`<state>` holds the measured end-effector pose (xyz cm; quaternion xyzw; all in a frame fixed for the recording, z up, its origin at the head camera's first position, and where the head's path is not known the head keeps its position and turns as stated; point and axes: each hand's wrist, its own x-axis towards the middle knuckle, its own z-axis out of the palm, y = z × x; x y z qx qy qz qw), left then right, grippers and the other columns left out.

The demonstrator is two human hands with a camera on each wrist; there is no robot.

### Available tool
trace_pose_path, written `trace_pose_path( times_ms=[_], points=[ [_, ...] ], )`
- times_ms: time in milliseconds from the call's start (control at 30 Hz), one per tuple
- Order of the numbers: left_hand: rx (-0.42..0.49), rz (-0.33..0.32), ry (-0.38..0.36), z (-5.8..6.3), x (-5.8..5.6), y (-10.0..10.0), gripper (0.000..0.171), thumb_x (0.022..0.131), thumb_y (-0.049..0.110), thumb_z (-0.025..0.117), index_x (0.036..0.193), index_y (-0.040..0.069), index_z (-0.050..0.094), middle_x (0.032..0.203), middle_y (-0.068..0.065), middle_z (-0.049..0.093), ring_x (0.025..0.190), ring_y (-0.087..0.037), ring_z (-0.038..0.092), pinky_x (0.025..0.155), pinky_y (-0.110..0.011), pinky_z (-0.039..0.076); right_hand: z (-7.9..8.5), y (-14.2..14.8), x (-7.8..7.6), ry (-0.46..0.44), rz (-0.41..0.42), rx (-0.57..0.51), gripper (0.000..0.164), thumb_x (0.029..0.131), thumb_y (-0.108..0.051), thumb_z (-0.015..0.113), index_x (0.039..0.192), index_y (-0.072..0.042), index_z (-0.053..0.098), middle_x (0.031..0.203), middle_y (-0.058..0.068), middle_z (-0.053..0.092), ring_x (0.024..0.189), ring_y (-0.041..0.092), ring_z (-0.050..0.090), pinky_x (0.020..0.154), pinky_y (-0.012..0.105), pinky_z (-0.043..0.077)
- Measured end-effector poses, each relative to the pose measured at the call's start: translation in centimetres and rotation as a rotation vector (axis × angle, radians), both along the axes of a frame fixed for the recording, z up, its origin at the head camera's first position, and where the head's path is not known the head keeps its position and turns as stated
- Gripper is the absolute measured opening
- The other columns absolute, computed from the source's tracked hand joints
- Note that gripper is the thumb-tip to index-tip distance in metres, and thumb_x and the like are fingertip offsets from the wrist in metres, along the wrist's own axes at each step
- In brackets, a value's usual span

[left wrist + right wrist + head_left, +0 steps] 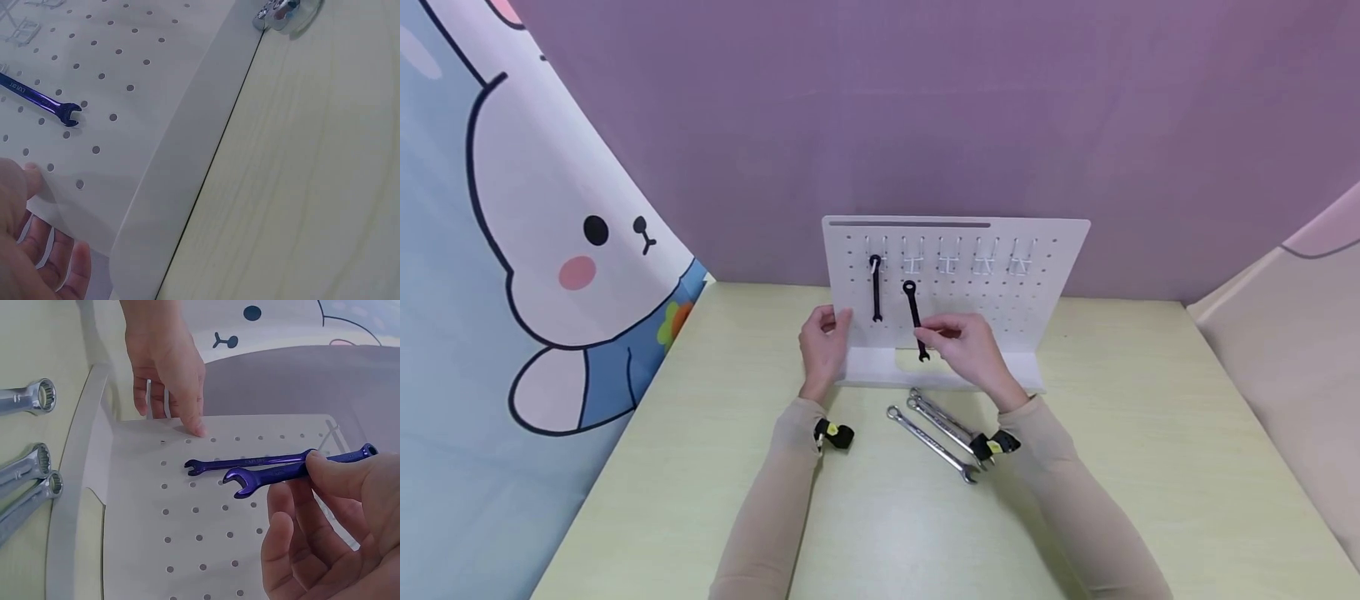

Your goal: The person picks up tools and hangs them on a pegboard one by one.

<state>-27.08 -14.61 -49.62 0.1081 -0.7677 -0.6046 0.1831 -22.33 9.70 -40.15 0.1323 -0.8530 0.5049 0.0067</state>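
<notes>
My left hand (823, 346) holds the left side edge of a white pegboard (1045, 225), thumb on the front face and fingers behind it. A dark combination wrench (876, 292) hangs by its ring end from the leftmost hook. In my right hand (966, 350), thumb and fingers pinch a second dark combination wrench (275, 475) by the shank. Its ring end points up and its open jaw down, in front of the board and below the second hook. The right wrist view shows the held wrench with a purple-blue sheen.
Several silver combination wrenches (928, 443) lie on the pale wooden table (865, 533) in front of the board's base, partly under my right wrist. More white hooks (983, 258) line the board's upper part. Behind stands a purple backdrop (880, 117), with a rabbit-print cloth (550, 233) at left.
</notes>
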Motion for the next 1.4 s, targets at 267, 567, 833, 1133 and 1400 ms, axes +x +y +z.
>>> trace_pose_path(
  times_ms=[267, 567, 833, 1133, 1400],
  points=[
    [0.001, 0.006, -0.01, 0.1, -0.1, 0.1, 0.036, 0.102, 0.033, 0.073, 0.12, 0.003, 0.072, 0.113, -0.018, 0.074, 0.107, -0.032, 0.068, 0.097, -0.046, 0.055, 0.2, 0.1, -0.4, -0.009, -0.001, -0.019, 0.024, 0.1, -0.022, 0.076, 0.114, -0.003, 0.081, 0.108, 0.016, 0.082, 0.095, 0.026, 0.077, 0.078, 0.028, 0.059],
    [-0.001, 0.001, -0.016, 0.2, -0.2, 0.1, 0.036, 0.102, 0.033, 0.073, 0.121, 0.002, 0.071, 0.115, -0.019, 0.074, 0.108, -0.032, 0.068, 0.098, -0.046, 0.055, 0.6, 0.1, -0.8, -0.104, 0.005, -0.07, 0.03, 0.101, -0.025, 0.075, 0.12, -0.003, 0.079, 0.114, 0.016, 0.081, 0.094, 0.026, 0.074, 0.073, 0.028, 0.06],
    [0.009, 0.001, -0.019, 0.3, -0.2, 0.0, 0.035, 0.102, 0.033, 0.073, 0.121, 0.003, 0.071, 0.115, -0.018, 0.074, 0.108, -0.032, 0.067, 0.098, -0.046, 0.055, 0.8, -0.1, -1.0, -0.161, 0.013, -0.098, 0.033, 0.101, -0.027, 0.074, 0.124, -0.003, 0.077, 0.116, 0.015, 0.08, 0.098, 0.029, 0.073, 0.08, 0.042, 0.064],
    [0.01, 0.004, -0.03, 0.4, -0.1, 0.1, 0.035, 0.101, 0.032, 0.073, 0.12, 0.003, 0.071, 0.116, -0.019, 0.074, 0.109, -0.032, 0.067, 0.098, -0.045, 0.054, 0.6, -0.1, -1.3, -0.168, 0.009, -0.104, 0.035, 0.102, -0.025, 0.073, 0.126, 0.0, 0.075, 0.115, 0.016, 0.08, 0.089, 0.014, 0.07, 0.08, 0.041, 0.063],
    [0.018, -0.001, -0.027, 0.3, -0.1, 0.1, 0.036, 0.102, 0.033, 0.073, 0.121, 0.003, 0.071, 0.116, -0.018, 0.074, 0.109, -0.032, 0.067, 0.099, -0.046, 0.054, 0.2, -0.1, -1.6, -0.181, 0.012, -0.11, 0.036, 0.102, -0.026, 0.074, 0.126, 0.0, 0.075, 0.114, 0.014, 0.08, 0.089, 0.013, 0.069, 0.076, 0.033, 0.062]
  ],
)
